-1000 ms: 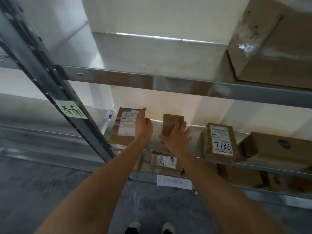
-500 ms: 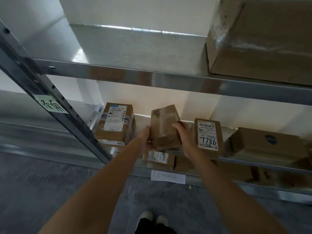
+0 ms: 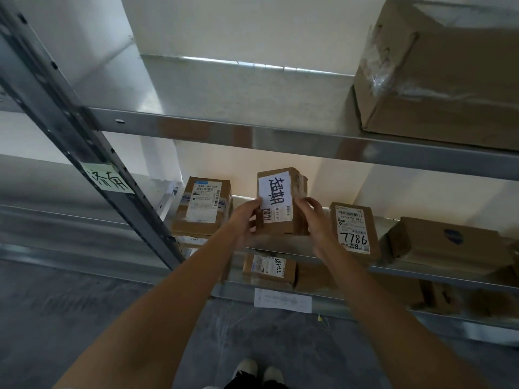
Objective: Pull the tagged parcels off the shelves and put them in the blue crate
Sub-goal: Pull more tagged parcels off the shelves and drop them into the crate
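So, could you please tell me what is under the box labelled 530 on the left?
The box labelled 530 sits on another parcel, of which only a white-labelled strip shows. The rest is covered by the box and the left forearm.

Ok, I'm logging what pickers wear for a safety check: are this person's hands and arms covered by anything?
No. The left hand and right hand are bare, without gloves, and both forearms are bare up to the frame's bottom edge, with no sleeve in sight. No watch, ring or wristband shows.
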